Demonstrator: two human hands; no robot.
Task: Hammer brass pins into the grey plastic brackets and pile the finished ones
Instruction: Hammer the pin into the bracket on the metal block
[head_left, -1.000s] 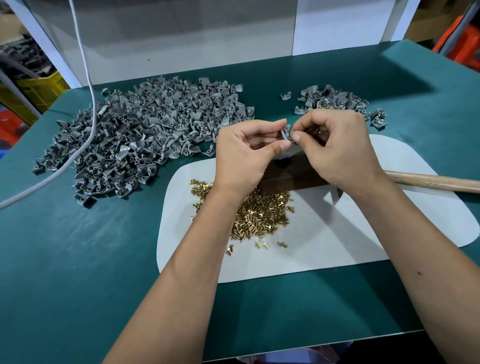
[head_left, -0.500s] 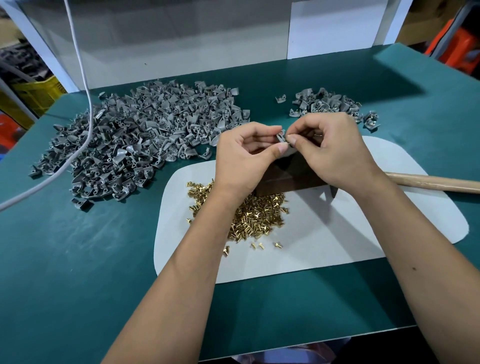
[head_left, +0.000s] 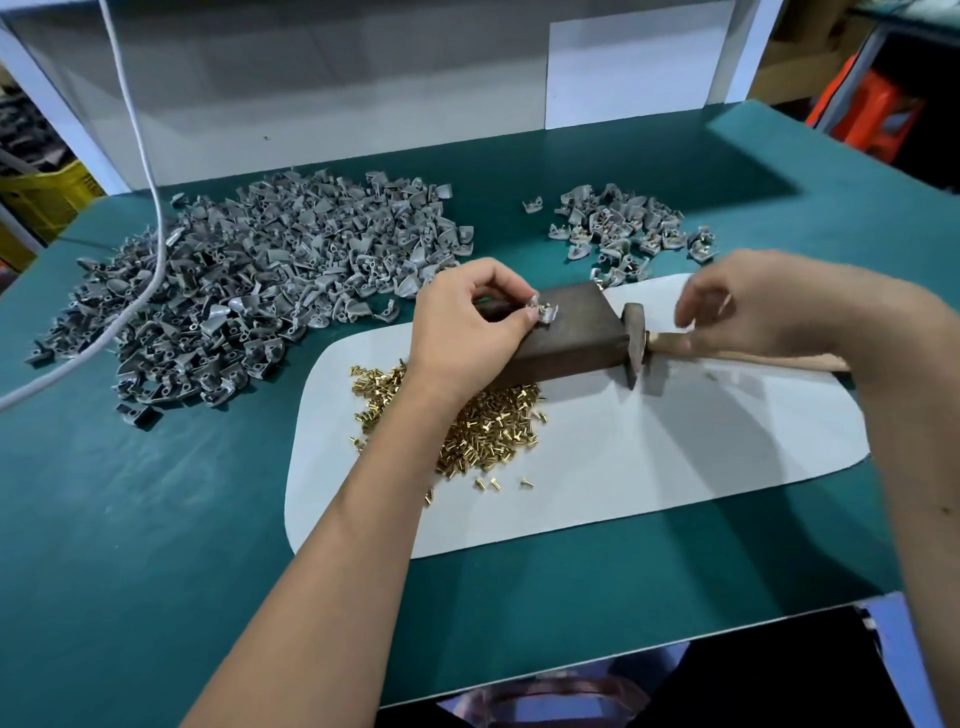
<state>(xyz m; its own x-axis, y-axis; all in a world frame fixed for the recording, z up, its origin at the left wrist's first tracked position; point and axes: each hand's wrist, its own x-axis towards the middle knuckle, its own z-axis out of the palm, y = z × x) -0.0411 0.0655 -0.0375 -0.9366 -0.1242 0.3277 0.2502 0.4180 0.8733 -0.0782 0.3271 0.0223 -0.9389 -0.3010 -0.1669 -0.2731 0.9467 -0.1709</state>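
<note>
The small finished pile (head_left: 626, 226) at the far right is dwarfed by the big heap of grey brackets (head_left: 260, 291), so most work remains. The left hand (head_left: 467, 332) pinches one bracket (head_left: 543, 312) on the dark block (head_left: 566, 338); the right hand (head_left: 748, 306), blurred, seems loose-fingered and empty above the hammer (head_left: 636, 338), brass pins (head_left: 483, 426) heaped below

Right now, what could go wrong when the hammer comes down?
The left hand pinches the bracket on the dark block, so a blow from the hammer might hit fingers. The bracket might also slip off the block. The right hand is blurred.
</note>
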